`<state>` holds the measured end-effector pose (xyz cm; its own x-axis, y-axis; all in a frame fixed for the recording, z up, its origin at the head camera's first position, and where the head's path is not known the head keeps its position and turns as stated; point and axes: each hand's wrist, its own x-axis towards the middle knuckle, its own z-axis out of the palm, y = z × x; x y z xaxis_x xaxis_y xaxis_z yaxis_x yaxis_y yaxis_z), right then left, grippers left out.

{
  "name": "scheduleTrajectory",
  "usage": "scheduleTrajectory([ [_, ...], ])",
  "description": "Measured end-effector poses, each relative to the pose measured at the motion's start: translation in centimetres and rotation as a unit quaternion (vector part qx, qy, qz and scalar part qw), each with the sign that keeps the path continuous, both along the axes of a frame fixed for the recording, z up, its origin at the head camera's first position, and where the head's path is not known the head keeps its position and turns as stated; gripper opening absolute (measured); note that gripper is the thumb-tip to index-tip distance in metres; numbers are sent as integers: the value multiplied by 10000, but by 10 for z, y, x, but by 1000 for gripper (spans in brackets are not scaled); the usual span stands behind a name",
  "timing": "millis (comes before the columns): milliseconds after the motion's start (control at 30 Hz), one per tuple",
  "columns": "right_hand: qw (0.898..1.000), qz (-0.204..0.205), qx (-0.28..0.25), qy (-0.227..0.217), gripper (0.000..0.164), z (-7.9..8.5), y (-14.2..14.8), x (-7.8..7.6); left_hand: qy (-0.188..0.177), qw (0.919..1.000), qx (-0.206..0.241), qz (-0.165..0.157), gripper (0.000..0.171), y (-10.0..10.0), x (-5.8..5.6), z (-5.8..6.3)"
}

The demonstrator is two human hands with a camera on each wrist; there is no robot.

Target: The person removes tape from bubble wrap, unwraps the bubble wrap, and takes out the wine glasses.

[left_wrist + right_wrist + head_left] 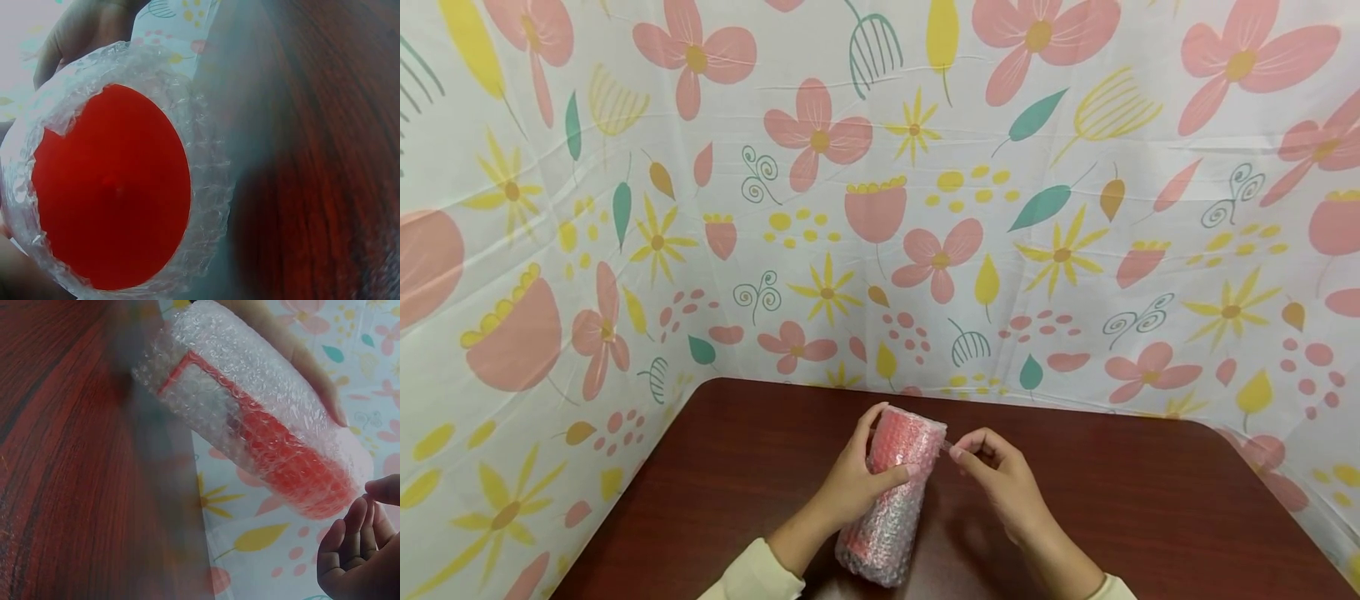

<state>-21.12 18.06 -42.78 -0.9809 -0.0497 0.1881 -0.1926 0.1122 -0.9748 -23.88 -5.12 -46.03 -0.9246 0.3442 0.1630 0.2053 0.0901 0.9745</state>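
Observation:
A red cylinder in bubble wrap (891, 500) leans over the table, its top tilted away from me. My left hand (853, 483) grips it near the upper end, thumb across the front and fingers round the far side. Beside that end, my right hand (1011, 492) pinches a thin clear strip (948, 446) between thumb and forefinger, which runs to the wrap's edge. In the right wrist view the other fingers of this right hand (359, 553) are bent. The left wrist view shows the cylinder's flat red end (115, 187), ringed by overhanging bubble wrap.
A dark reddish-brown wooden table (1120, 500) with rounded far corners lies under the hands. White cloth (880, 108) printed with pink, yellow and green flowers and leaves hangs behind it and along the left side.

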Motion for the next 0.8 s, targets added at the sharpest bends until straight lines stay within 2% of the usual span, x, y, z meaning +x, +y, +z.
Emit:
scheduleTrajectory([
  [367,10000,-29,42,44,26,1,0,0,195,9996,-93,183,92,0,0,1],
  [533,9999,-32,62,100,22,2,0,0,59,9996,-20,275,91,-1,-2,0],
  [667,10000,27,48,53,23,3,0,1,-75,9998,133,162,90,-1,-2,-1],
  [800,9999,102,73,-23,26,2,1,1,-89,9997,138,187,89,-2,-2,-1],
])
